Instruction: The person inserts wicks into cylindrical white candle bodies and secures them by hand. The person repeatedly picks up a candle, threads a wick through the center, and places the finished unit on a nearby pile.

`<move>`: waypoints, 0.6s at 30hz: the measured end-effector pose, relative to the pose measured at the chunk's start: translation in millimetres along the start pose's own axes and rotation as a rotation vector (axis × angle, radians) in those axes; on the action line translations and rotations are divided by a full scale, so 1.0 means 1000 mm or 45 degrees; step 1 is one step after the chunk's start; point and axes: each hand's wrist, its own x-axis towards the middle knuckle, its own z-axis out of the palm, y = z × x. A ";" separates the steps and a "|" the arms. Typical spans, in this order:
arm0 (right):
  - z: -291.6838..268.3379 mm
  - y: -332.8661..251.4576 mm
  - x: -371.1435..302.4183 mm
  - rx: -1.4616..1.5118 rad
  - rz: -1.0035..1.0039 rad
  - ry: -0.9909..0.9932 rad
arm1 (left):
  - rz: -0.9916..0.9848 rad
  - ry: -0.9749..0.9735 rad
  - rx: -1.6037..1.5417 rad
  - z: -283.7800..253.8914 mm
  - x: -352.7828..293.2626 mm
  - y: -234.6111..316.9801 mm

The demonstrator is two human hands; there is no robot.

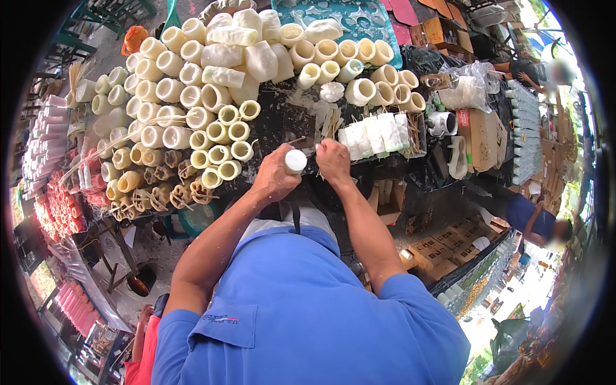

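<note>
My left hand [275, 174] is closed around a white cylinder that looks like a candle [296, 160], its round, flat end facing up. Just to the right, my right hand [333, 162] is closed with the fingers pinched together near that end. Whatever those fingers hold, if anything, is hidden or too small to make out. Both hands are over the near edge of the dark worktable [282, 122]. Thin sticks [330, 123] lie beyond my right hand. To its right, several white candle-like blocks [375, 136] lie side by side in a tray.
Many cream-coloured hollow cylinders [215, 97] crowd the table's left and far side, some with sticks across their mouths. A turquoise tray [391, 38] lies at the back. Cardboard boxes [484, 138] stand to the right, where other people [529, 215] are. Pink cylinders [48, 128] fill the far left.
</note>
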 end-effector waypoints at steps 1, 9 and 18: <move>0.015 0.005 0.007 -0.066 0.045 0.032 | 0.015 0.022 -0.038 0.004 -0.001 -0.006; 0.037 0.021 0.030 -0.229 0.251 -0.034 | -0.115 -0.064 -0.243 0.021 0.003 -0.038; -0.044 -0.013 0.043 1.508 0.515 -0.204 | 0.346 -0.090 -0.003 0.030 0.041 -0.020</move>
